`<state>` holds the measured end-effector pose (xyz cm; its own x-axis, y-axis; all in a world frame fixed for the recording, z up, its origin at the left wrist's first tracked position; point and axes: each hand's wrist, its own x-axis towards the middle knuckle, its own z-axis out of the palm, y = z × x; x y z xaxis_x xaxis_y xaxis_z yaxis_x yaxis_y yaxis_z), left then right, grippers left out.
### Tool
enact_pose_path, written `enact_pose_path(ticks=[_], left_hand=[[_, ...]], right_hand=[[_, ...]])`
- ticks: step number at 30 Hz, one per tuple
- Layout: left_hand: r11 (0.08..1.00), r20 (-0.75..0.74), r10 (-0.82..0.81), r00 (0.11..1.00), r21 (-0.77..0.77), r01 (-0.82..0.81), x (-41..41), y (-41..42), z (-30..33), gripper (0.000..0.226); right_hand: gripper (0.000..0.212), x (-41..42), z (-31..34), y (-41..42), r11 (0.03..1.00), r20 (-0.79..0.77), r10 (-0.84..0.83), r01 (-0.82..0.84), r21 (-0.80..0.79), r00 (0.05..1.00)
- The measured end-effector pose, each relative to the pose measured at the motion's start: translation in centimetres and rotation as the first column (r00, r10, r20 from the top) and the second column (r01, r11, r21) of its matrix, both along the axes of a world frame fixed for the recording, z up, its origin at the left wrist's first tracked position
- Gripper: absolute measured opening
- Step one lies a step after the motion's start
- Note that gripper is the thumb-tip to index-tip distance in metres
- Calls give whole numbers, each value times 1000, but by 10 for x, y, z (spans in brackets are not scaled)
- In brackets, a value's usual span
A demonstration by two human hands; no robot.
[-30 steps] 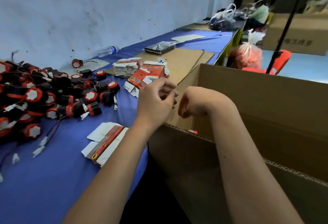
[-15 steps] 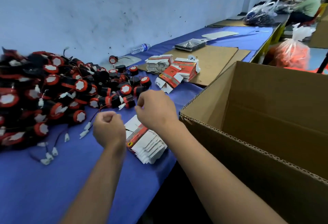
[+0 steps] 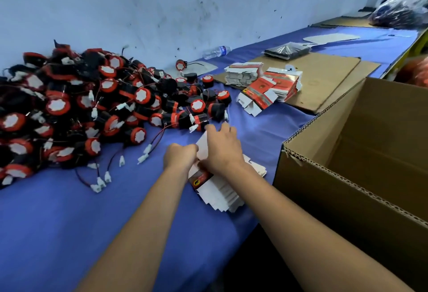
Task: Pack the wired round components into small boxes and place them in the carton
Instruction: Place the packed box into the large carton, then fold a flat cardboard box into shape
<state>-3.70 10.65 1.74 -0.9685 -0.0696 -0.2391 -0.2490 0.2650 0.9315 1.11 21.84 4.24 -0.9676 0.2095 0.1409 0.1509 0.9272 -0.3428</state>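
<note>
Cardboard is what I am touching now. A stack of flat boxes [image 3: 217, 190], thin and white with a red stripe, lies on the blue cloth [image 3: 58, 222] just in front of me, close to the table edge so I can reach it fast. My left hand [image 3: 179, 156] is curled up tight at the stack's left side; I think it pinches the edge of the top flat box, but the fingers are hidden, so I cannot be sure. My right hand [image 3: 222, 147] lies over the stack with bent fingers and lifts a white flap [image 3: 203, 146] of the top one. I guess I am peeling one off to fold it up.

Round components [image 3: 97, 99] sit in a big pile to my left, near the wall. They are black and red with white paper tops, and thin red and black wires [image 3: 159, 137] with little white plugs trail out onto the cloth. They look hard and smooth.

On my right stands the brown carton [image 3: 324, 169], open at the top, with bumpy wavy edges. I cannot see its floor. More flat boxes [image 3: 261, 85] wait farther back on a brown cardboard sheet [image 3: 324, 76].
</note>
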Motion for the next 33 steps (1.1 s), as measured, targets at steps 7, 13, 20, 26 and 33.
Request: enact_pose_path(ticks=[7, 13, 20, 26, 33], left_hand=[[1000, -258, -17, 966, -29, 10, 0, -65, 23, 31], [888, -273, 453, 849, 225, -401, 24, -185, 24, 15], [738, -217, 663, 716, 344, -580, 57, -310, -7, 26], [696, -175, 527, 831, 650, -305, 62, -350, -15, 35], [784, -232, 244, 942, 619, -51, 58, -334, -15, 31]], right_hand=[[91, -6, 20, -22, 898, -164, 291, -328, -293, 943], [143, -13, 12, -143, 843, -65, 527, -531, -90, 848], [146, -8, -24, -266, 677, -144, 727, -736, -17, 672], [114, -19, -42, -280, 440, -419, 642, -756, -484, 642], [117, -30, -43, -259, 491, -359, 707, -788, -370, 609]])
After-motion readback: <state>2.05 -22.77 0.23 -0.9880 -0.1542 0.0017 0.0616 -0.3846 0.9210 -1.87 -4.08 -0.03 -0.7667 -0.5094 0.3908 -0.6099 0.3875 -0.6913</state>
